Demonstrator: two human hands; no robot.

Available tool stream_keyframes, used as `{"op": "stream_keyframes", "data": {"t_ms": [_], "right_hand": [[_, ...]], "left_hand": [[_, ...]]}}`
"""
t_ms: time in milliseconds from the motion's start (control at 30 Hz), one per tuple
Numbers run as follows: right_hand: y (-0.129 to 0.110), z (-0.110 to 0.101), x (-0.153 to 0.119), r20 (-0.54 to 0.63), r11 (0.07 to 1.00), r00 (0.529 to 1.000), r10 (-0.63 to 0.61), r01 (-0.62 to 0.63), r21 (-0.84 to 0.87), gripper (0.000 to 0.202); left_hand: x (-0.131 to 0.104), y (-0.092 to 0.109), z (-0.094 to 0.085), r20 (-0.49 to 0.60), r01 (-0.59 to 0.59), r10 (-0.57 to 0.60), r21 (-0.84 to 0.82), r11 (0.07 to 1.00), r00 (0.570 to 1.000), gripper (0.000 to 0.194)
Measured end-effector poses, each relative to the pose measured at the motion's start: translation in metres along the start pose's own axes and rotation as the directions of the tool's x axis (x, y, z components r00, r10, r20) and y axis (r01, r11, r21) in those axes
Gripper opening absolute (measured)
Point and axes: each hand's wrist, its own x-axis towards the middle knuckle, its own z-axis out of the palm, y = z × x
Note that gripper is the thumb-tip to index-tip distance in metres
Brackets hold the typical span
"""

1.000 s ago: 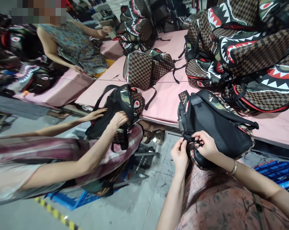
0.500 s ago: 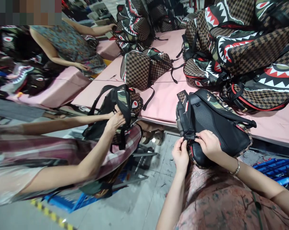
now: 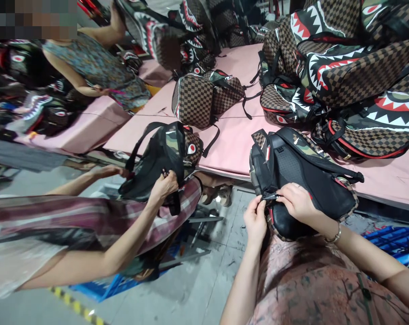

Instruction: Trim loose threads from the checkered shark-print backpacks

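A black backpack [image 3: 295,171] with a checkered edge and camouflage straps leans on the pink table's front edge, its back panel facing up. At its lower left side, a black strap end [image 3: 269,196] is pinched between my hands. My left hand [image 3: 255,216] grips it from the left, thumb and fingers pressed together. From the right, my right hand [image 3: 295,201] pinches the same piece, its wrist lying over the backpack. A checkered tag [image 3: 258,137] sticks up at the bag's upper left corner.
Checkered shark-mouth backpacks [image 3: 353,72] are piled at the right of the pink table [image 3: 231,149]; another pair [image 3: 194,99] lies mid-table. A co-worker at left handles a black backpack [image 3: 153,162]. Another person stands behind. Blue crates [image 3: 394,243] sit below.
The strap end between my hands looks straighter. The near co-worker's one hand has drawn back left from their backpack. The person behind has lifted a shark-pattern bag.
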Motion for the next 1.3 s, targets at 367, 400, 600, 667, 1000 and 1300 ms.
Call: {"op": "stream_keyframes", "data": {"t_ms": [367,400,600,667,1000,1300], "right_hand": [[0.005,-0.006,0.001,-0.033,0.997,0.998,-0.057,0.055,-0.049,0.020],[0.005,-0.009,0.002,-0.018,0.993,0.996,-0.082,0.080,-0.083,0.020],[-0.001,-0.022,0.008,0.067,0.938,0.979,-0.193,0.204,-0.282,0.019],[-0.003,-0.024,0.008,0.080,0.918,0.973,-0.215,0.230,-0.325,0.018],[-0.007,-0.032,0.014,0.170,0.881,0.955,-0.243,0.291,-0.374,0.017],[-0.006,-0.025,0.013,-0.010,0.998,0.998,-0.056,0.056,-0.019,0.017]], "left_hand": [[0.002,0.012,0.002,0.059,0.066,-0.062,-0.068,0.995,0.996,0.013],[0.002,0.012,0.002,0.058,0.067,-0.063,-0.069,0.995,0.996,0.013],[0.003,0.008,0.000,0.074,0.050,-0.048,-0.020,0.999,0.996,0.016],[0.002,0.004,0.000,0.086,0.033,-0.034,0.007,0.999,0.996,0.016],[0.002,0.000,0.000,0.119,-0.053,0.039,0.120,0.991,0.992,0.016],[0.003,0.010,0.000,0.099,0.143,-0.134,-0.095,0.985,0.986,0.018]]}}
